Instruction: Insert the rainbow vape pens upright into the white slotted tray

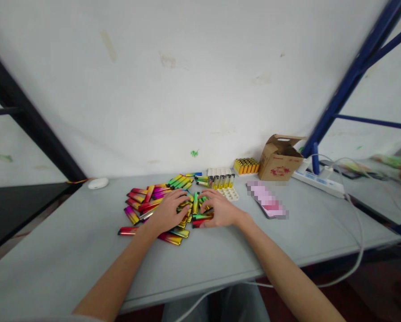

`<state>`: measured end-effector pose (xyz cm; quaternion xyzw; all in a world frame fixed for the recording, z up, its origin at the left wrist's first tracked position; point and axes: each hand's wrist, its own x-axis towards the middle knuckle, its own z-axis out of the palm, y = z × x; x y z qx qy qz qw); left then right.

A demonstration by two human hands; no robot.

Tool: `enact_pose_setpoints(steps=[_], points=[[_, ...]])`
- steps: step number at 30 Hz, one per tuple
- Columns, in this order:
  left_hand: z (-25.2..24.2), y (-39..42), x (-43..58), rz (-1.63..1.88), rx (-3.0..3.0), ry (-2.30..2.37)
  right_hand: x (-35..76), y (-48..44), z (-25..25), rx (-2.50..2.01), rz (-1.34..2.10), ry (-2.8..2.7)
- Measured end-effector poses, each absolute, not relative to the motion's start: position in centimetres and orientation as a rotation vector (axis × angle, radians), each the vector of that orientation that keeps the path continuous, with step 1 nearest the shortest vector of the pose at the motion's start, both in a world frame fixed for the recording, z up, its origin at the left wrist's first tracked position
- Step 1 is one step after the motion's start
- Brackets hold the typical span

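A loose pile of shiny lighters (pixel 145 205) in red, gold, purple and green lies on the grey table. My left hand (pixel 171 210) reaches over the pile's right side, its thumb and fingers curved around several lighters. Facing it, my right hand (pixel 222 208) has its fingers curled round a small group of green and red lighters (pixel 200 217), whose ends stick out to the left. An upright green lighter (pixel 195 203) shows between the hands. Just behind my right hand, a white tray (pixel 230 194) holds a row of standing lighters (pixel 221 181). Both palms are hidden.
A second tray of upright orange-yellow pieces (pixel 246 166) stands near the wall beside an open cardboard box (pixel 280 158). A phone (pixel 266 200) lies to the right. A power strip (pixel 321 182) with a white cable (pixel 359 232) runs along the right side. A white oval object (pixel 98 183) sits at left.
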<state>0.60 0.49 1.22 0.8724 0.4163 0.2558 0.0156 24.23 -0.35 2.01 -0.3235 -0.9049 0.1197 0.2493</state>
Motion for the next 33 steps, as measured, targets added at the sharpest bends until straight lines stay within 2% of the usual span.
enact_pose_setpoints(steps=[22, 28, 31, 33], points=[[1.2, 0.4, 1.1, 0.878, 2.686, 1.265, 24.0, -0.3, 1.7, -0.849, 0.365, -2.467], [2.3, 1.5, -1.2, 1.018, 2.589, 1.473, 24.1, -0.2, 1.7, -0.898, 0.51, -2.324], [3.1, 1.8, -2.9, 0.996, 2.567, 1.631, 23.5, 0.0, 1.3, -0.97, 0.496, -2.169], [3.6, 1.9, -4.0, 0.864, 2.606, 1.76, 22.9, 0.1, 0.9, -1.045, 0.461, -2.052]])
